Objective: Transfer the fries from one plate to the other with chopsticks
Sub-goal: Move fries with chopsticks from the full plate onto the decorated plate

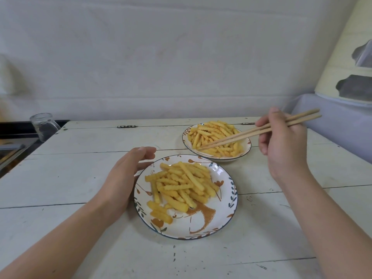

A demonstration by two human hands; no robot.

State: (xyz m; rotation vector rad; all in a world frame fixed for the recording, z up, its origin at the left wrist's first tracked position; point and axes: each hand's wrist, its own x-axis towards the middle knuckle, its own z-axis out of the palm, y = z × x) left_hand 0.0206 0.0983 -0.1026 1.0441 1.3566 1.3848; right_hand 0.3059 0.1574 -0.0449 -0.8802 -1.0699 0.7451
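A person's right hand [281, 141] is raised over the right side of a white wooden worktop [66, 178], fingers curled around a pair of wooden chopsticks [259, 130]. The chopsticks slant down and to the left, with their tips close together over the near part of the far plate [246, 153], among its crinkle-cut fries [215, 137]; no fry can be seen caught between the tips.

The left hand [122, 178] lies relaxed and open, fingers fairly straight, cupped against the left rim of the near plate [201, 228]. This plate has a leaf and flower pattern and carries a heap of fries [181, 184] on its far half, with a few loose ones at the near left.

The two plates sit near each other, the far one behind and to the right. An empty glass jar [43, 125] stands at the worktop's far left corner. A white wall [161, 57] rises behind.
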